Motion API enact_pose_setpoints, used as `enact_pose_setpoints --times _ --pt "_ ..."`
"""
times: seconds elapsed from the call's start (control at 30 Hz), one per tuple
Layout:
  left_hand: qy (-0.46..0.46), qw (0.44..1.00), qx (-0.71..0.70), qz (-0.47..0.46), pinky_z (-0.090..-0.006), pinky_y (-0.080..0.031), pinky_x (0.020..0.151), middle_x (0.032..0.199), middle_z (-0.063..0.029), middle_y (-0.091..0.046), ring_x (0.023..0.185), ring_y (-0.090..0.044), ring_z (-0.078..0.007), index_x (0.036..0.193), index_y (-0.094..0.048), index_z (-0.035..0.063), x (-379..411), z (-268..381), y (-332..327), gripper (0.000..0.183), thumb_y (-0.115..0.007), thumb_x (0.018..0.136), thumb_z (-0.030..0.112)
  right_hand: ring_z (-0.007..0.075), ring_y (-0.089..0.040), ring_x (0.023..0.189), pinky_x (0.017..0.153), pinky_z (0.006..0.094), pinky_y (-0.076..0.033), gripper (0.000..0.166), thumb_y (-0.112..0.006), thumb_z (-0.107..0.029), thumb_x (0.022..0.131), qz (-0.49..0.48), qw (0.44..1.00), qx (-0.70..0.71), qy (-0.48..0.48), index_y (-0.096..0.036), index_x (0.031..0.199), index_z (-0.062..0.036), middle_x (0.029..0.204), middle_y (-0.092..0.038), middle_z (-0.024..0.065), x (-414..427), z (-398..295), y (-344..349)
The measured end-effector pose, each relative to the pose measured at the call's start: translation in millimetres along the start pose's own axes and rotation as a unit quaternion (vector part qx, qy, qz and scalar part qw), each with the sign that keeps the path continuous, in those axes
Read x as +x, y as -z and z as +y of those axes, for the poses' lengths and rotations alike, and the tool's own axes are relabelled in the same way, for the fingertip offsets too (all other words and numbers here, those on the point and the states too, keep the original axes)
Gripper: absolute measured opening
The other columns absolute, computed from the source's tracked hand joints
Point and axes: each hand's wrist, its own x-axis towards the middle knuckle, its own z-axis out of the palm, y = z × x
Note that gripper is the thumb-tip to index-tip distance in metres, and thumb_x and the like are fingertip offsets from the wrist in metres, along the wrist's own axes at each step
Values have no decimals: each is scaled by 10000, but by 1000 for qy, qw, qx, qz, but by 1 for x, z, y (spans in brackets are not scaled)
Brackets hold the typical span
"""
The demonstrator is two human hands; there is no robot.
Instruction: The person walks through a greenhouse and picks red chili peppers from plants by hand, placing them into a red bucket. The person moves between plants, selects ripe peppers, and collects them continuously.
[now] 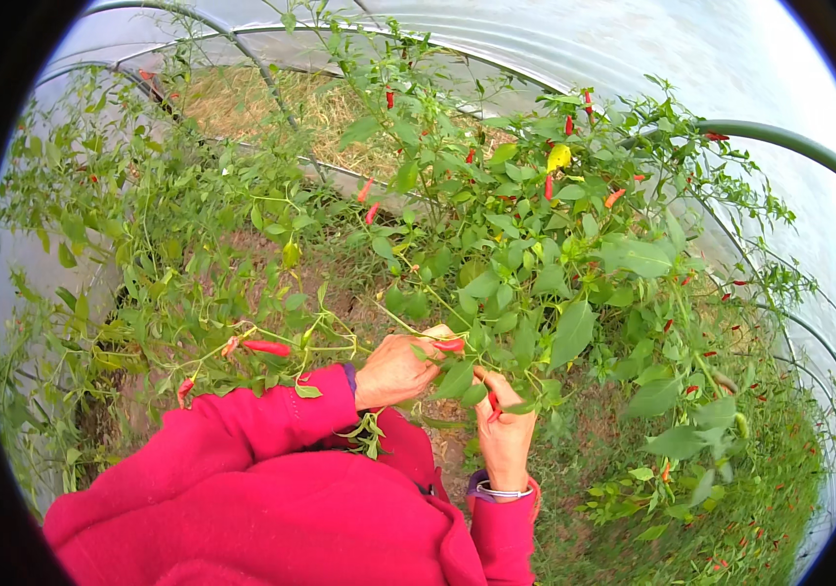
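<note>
My left hand (397,370) pinches at a red chili pepper (451,344) on a leafy green stem, its fingertips at the fruit's left end. Just to the right, my right hand (506,428) is curled around another red chili pepper (494,407), which partly shows between thumb and fingers. A broad green leaf (456,381) hangs between the two hands and hides some of the right fingertips. Left of my left wrist, a red chili pepper (267,347) lies along a thin branch, and one more chili (185,390) hangs near my sleeve.
Tall chili plants (506,256) with several red fruits stand ahead and to the right. More foliage (154,220) crowds the left side. Green hoops (769,135) carry the plastic sheeting (681,58) of a polytunnel. Dry straw (242,102) lies beyond its low edge.
</note>
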Motion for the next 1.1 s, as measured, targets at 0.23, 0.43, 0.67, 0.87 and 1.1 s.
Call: enact_pose_setpoints --times 0.23,0.43,0.67,0.87,1.1 --pt "-76 995 30 -51 -413 -451 527 977 -120 -579 560 -548 -353 647 -533 -40 7 5 4 193 -555 783 96 289 -606 630 562 325 -468 248 -569 20 752 -152 980 -116 65 -649 978 -46 750 -614 155 10 2 28" --pt "-49 995 17 -85 -408 -462 645 974 -114 -534 761 -573 -329 1010 -536 54 8 22 11 229 -494 785 47 285 -544 563 519 317 -424 117 -599 -36 756 -141 982 -81 100 -623 870 -51 670 -545 134 10 8 23" --pt "40 999 17 -15 -395 -497 681 973 -141 -566 803 -594 -339 1050 -575 50 3 24 -3 312 -485 752 68 85 -489 599 549 263 -408 55 -562 -20 793 -77 985 144 -60 -590 837 -3 657 -545 47 1 22 -12" --pt "-5 998 -12 54 -407 -458 547 954 -72 -602 588 -559 -324 883 -633 83 4 38 2 175 -570 751 178 53 -484 555 490 237 -392 61 -560 -35 815 -115 957 222 -151 -616 822 -10 635 -547 4 -2 15 -1" --pt "-15 996 -51 -71 -372 -490 673 1054 -81 -558 771 -598 -290 953 -610 77 6 43 16 265 -611 704 168 37 -464 473 431 210 -341 144 -548 -122 889 -94 927 296 -210 -617 794 -37 609 -521 -45 1 14 5"
